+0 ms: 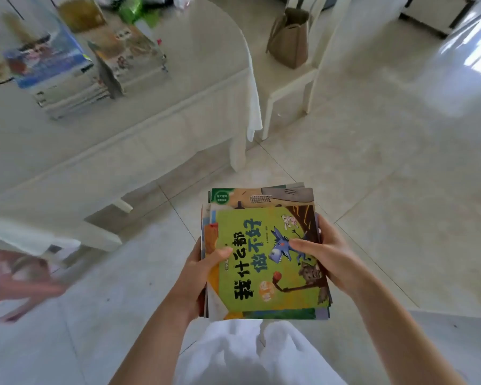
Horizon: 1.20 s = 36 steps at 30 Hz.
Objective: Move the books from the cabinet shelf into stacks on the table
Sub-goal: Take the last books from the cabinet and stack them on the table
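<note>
Gripping book bundle (264, 257), both hands.

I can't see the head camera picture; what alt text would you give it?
Two bare hands, left hand and right hand, hold a bundle of picture books over a tiled floor, a green cover on top. Ahead to the left, a white table carries two book stacks; a white chair with a brown bag stands beside it.
</note>
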Tool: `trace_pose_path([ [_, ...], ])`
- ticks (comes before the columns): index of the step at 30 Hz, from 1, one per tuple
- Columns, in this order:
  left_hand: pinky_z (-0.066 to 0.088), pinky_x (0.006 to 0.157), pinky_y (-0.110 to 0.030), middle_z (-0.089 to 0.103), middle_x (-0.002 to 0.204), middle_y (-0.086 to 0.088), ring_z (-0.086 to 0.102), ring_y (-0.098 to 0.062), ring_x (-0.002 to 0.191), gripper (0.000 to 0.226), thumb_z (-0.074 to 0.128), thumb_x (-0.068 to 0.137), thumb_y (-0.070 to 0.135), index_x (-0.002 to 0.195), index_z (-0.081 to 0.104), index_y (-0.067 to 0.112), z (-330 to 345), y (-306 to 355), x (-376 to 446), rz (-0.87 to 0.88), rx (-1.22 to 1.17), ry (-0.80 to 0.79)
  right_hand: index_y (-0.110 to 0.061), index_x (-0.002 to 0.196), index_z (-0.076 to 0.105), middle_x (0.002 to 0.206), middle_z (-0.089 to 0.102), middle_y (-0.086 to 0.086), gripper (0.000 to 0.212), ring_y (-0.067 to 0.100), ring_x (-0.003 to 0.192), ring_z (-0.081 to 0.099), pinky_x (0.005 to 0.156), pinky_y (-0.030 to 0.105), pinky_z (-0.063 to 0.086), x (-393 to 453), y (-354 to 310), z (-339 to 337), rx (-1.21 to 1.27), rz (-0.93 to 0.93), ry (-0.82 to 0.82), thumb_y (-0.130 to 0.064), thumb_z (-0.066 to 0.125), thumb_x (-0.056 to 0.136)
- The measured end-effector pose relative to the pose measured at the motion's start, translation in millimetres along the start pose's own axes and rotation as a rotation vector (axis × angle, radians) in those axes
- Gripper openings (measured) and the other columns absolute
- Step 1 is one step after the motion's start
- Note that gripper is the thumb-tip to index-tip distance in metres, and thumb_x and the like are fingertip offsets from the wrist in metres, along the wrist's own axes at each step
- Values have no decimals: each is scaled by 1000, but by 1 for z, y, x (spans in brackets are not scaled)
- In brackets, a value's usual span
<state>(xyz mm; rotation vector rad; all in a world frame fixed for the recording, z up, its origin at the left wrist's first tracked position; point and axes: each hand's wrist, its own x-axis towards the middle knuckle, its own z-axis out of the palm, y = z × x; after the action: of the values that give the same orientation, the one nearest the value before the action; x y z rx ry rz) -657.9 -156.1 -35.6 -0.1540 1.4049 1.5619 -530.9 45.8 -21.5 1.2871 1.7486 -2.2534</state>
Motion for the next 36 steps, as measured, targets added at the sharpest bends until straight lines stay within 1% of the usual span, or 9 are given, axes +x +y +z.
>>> trace_pose_path([
  [3,58,76,-51,72,111,-14,70,-38,97,41,64,85,8,121,59,26,-22,24,15,19,-14,50,-26,117,54,106,72,4,49,25,90,72,80,50,58,29,-23,24,-27,7,-38,-4,74,78],
  [6,58,77,-51,72,110,-16,70,-39,95,39,65,85,8,120,60,24,-35,45,34,30,-34,105,-21,120,53,105,72,6,50,25,88,73,74,45,59,63,-47,41,-40,17,-73,-1,73,78],
  [12,58,76,-51,73,104,-18,71,-39,91,35,67,84,10,116,61,19,-40,93,90,56,-43,226,-21,119,53,107,72,6,48,25,90,72,76,44,58,142,-98,57,-98,23,-161,-3,73,79],
  [18,58,69,-43,75,98,-12,73,-34,87,31,66,86,9,114,61,20,-30,161,151,116,-74,311,-24,119,52,106,72,2,49,22,92,72,84,49,57,230,-172,68,-189,-29,-252,-5,74,79],
  [23,59,60,-37,75,98,-11,74,-30,83,30,63,87,4,114,60,17,-37,206,185,193,-148,382,-26,115,51,108,70,0,44,17,92,71,81,40,58,292,-224,93,-297,-87,-344,-10,74,81],
  [26,59,63,-37,76,98,-8,74,-29,85,31,62,88,4,114,60,22,-48,227,199,218,-172,391,-23,118,49,109,69,0,44,13,91,71,77,34,58,317,-245,111,-352,-124,-404,-14,73,83],
  [31,58,78,-48,73,110,-8,71,-33,97,38,59,90,2,120,57,27,-82,268,234,270,-200,341,-22,125,45,114,67,-2,51,14,101,68,84,39,57,373,-277,151,-425,-170,-461,-13,72,83],
  [34,60,76,-44,73,110,-8,71,-32,97,40,59,89,-1,120,57,23,-108,294,258,309,-191,334,-22,125,44,113,67,-4,53,8,98,68,77,27,56,407,-295,178,-463,-209,-465,-9,73,82],
  [36,60,78,-44,72,114,-9,71,-31,100,43,64,86,0,123,55,20,-129,315,274,347,-134,319,-22,122,45,111,67,-3,53,8,97,67,70,21,55,428,-309,199,-469,-226,-446,-4,73,81],
])
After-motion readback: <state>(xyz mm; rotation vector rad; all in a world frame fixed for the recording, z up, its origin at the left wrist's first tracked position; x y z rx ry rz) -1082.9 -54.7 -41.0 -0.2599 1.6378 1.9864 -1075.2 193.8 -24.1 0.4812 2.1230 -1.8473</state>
